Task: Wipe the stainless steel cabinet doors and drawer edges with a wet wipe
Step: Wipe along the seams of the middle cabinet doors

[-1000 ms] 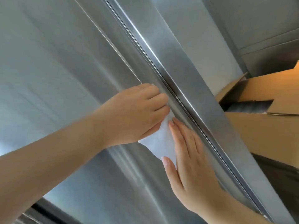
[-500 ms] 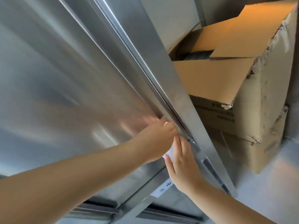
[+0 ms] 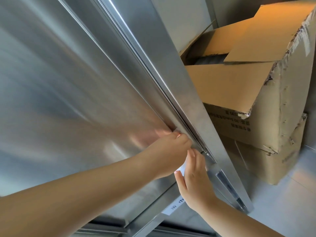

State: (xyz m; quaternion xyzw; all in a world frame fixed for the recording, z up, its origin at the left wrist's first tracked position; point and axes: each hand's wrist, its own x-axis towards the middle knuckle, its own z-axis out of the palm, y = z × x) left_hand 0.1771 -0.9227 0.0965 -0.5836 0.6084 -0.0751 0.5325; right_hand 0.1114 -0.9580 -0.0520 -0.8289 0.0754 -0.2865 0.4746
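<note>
Wipe [image 3: 181, 169]: only a white sliver shows, lower centre of frame, tucked between the two hands against the door edge [image 3: 171, 101].

Left hand [image 3: 171, 151]: fingers curled over the wipe, knuckles at the seam. Right hand [image 3: 194, 175]: fingers straight and flat, pressing the wipe's lower part to the metal.

Change: a second ago both hands were higher up the seam with much more wipe showing. They have since run down to the door's bottom corner, just above a white label [image 3: 172, 206]. This edge pass looks nearly done; the lower rails likely remain.

Cabinet door [image 3: 68, 100]: brushed steel, streaky glare. Right of frame: two stacked cardboard boxes [image 3: 239, 86], the top one open, on a pale floor [image 3: 282, 202].
</note>
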